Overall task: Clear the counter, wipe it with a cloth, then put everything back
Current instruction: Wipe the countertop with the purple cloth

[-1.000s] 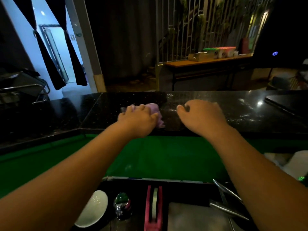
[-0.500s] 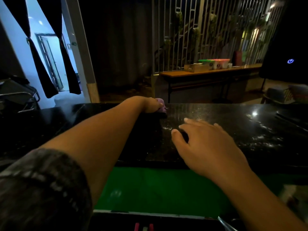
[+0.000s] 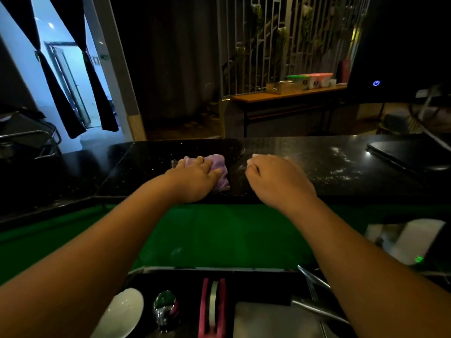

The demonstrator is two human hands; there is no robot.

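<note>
pressing down on the counter with the left hand, fingers bent over a bunched purple cloth and grasping it. lying close to the counter's near edge, about midway along it, mostly covered. showing along the thumb side only, stretched there from the counter's far side toward its near edge, with a scrap peeking out at the left. too crumpled to tell a true long axis. a little further right along the counter, apart from the cloth: the right hand, loosely clenched, holding nothing, fingertips down on the stone. at the counter's right end, a flat dark slab. below the counter's near edge, a green shelf; lower still, a white dish and a pink tape dispenser.
</note>
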